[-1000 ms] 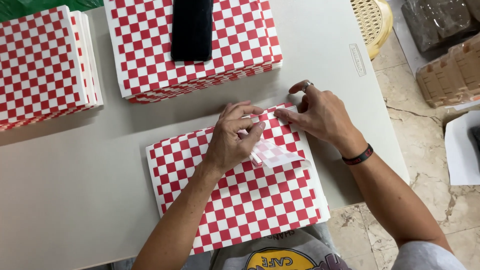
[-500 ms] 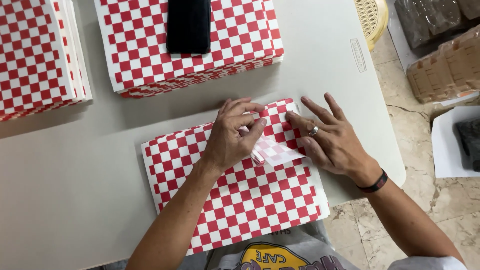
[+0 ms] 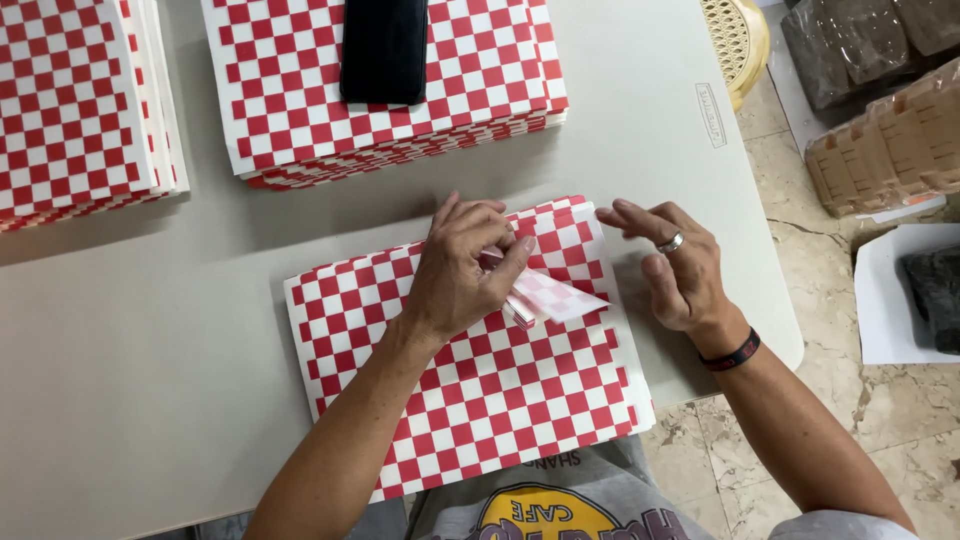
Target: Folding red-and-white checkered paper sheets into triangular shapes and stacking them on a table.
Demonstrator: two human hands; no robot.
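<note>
Head view: grey table point(image 3: 150, 330) over marble floor point(image 3: 800, 230); left grip point(image 3: 462, 270) pinches folded checkered paper point(image 3: 550, 295), right grip point(image 3: 680, 262) open.

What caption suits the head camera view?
Left hand pinches a folded checkered sheet over a paper stack; right hand hovers open beside it.

Red-and-white checkered paper sheets point(image 3: 480, 390); black phone point(image 3: 384, 48) (plain); grey table point(image 3: 140, 360).

A food-shop packing spot: stacks of checkered wrapping paper point(image 3: 385, 85) on a grey table point(image 3: 130, 350), tiled floor point(image 3: 800, 270).
</note>
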